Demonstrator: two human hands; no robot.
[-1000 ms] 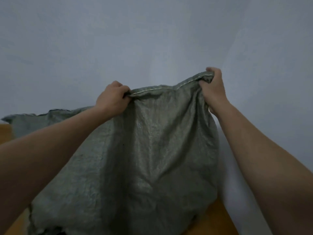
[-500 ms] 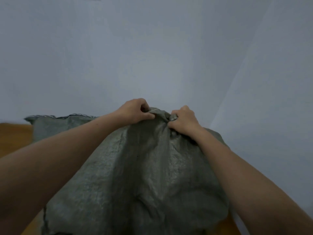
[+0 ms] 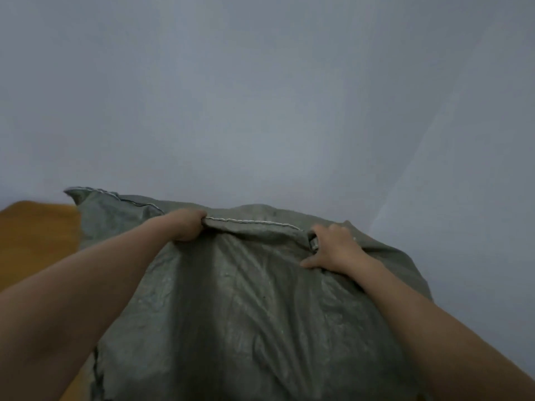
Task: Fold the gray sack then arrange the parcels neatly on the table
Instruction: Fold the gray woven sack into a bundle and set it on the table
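While in both hands (image 3: 185, 227) (image 3: 333, 250), gray sack (image 3: 246, 314)

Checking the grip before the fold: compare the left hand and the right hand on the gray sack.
The left hand is a tight fist round the stitched hem of the gray sack; the right hand lies flatter, thumb spread on the cloth. The left hand sits higher in view than the right hand. Both hold the same hem.
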